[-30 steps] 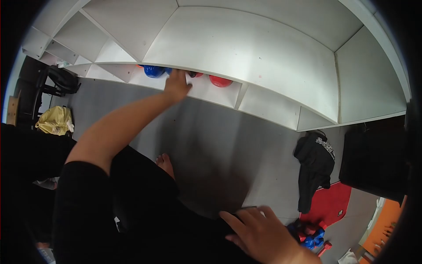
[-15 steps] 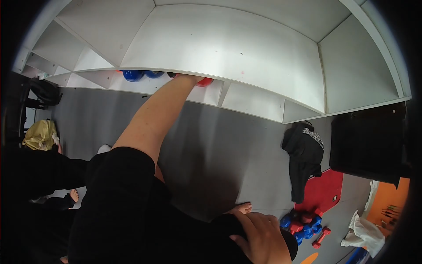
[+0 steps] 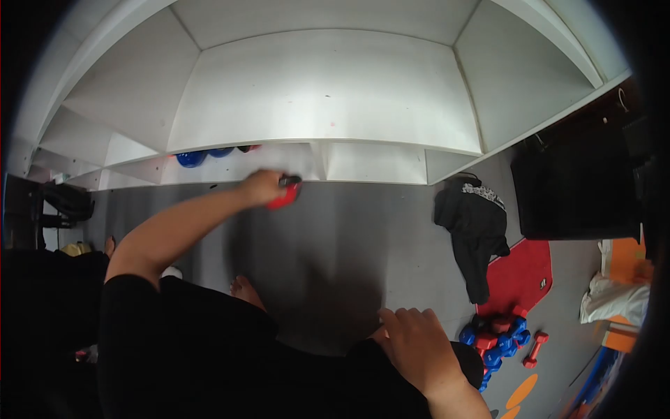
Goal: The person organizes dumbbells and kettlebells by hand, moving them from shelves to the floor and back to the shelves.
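Note:
My left hand [image 3: 261, 188] is closed around the black part of a red weight [image 3: 283, 197], held just in front of the lower shelf edge. Motion blurs the weight, so its exact shape is unclear. Behind it, blue round weights [image 3: 190, 159] sit in the lower compartment of the white shelf [image 3: 328, 91], partly hidden by the board above. My right hand [image 3: 419, 349] lies on my bent knee, fingers extended, holding nothing.
Red and blue dumbbells [image 3: 492, 342] are heaped on the grey floor at the right, beside a red mat [image 3: 520, 276]. A black garment [image 3: 471, 223] lies near the shelf. Another person in dark clothes [image 3: 49, 300] is at the far left.
My left hand has come out of the lower compartment with the red weight and moved down and left. The view has shifted, while my right hand stays on my knee.

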Demonstrator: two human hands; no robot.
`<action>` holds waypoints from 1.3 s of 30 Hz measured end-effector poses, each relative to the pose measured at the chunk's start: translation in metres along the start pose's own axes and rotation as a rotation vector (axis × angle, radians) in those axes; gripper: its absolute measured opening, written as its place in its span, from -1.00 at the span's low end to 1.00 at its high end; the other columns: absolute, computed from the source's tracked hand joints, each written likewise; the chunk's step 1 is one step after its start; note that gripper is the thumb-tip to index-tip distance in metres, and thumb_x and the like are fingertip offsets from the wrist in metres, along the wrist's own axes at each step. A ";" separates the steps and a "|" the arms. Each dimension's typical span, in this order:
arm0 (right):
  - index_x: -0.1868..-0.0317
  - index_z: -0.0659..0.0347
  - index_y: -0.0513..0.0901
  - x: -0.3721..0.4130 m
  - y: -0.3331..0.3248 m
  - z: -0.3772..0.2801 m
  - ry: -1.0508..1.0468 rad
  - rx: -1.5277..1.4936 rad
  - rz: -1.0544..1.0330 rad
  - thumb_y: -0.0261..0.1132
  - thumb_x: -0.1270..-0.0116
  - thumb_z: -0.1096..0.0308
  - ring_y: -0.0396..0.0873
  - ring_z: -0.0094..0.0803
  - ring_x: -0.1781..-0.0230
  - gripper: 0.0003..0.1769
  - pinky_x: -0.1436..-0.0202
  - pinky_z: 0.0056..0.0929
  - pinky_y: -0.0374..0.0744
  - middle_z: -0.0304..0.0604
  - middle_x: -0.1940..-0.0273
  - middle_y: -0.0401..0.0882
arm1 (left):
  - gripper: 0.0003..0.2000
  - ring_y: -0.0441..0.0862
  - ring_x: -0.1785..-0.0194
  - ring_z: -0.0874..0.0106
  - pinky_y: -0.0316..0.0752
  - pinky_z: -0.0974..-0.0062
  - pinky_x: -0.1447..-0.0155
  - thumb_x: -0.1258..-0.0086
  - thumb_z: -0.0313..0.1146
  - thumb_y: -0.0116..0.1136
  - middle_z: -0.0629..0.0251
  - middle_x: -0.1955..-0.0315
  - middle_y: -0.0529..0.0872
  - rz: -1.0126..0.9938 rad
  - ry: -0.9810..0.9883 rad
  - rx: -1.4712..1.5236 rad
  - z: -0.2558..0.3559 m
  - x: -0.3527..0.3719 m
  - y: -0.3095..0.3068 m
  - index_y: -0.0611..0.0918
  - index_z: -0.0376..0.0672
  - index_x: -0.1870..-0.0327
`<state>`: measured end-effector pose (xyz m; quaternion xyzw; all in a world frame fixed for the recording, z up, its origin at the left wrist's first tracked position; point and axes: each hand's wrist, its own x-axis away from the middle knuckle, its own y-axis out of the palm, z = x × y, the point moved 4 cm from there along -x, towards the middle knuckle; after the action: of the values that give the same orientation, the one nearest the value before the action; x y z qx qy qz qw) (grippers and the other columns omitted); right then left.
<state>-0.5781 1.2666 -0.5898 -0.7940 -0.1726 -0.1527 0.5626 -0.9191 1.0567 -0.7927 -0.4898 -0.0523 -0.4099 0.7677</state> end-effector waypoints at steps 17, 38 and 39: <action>0.16 0.21 0.58 -0.013 0.017 0.014 -0.052 0.186 -0.151 0.37 -0.39 0.14 0.64 -0.24 0.24 -0.70 0.03 -0.27 0.48 -0.16 0.30 0.64 | -0.69 0.75 -0.03 0.03 0.59 0.13 -0.11 -0.45 -0.22 0.12 -0.01 0.07 0.77 -0.746 0.440 0.218 0.199 0.145 0.231 0.67 -0.21 -0.06; 0.18 0.21 0.57 0.006 -0.013 0.002 -0.009 -0.127 -0.081 0.44 -0.33 0.18 0.64 -0.15 0.26 -0.70 0.04 -0.17 0.43 -0.13 0.29 0.66 | -0.60 0.75 0.05 0.04 0.62 0.18 0.06 -0.48 -0.32 0.25 -0.08 0.02 0.66 -0.308 0.667 0.191 0.232 0.102 0.255 0.41 -0.43 -0.12; 0.18 0.21 0.57 0.008 -0.013 0.001 -0.009 -0.123 -0.076 0.44 -0.33 0.18 0.64 -0.15 0.26 -0.70 0.04 -0.17 0.43 -0.13 0.29 0.66 | -0.60 0.75 0.05 0.04 0.62 0.18 0.06 -0.48 -0.32 0.25 -0.08 0.02 0.66 -0.303 0.671 0.188 0.233 0.106 0.242 0.41 -0.43 -0.12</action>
<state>-0.5769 1.2727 -0.5758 -0.8206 -0.1955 -0.1806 0.5058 -0.6097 1.2252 -0.7939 -0.2422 0.0926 -0.6498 0.7145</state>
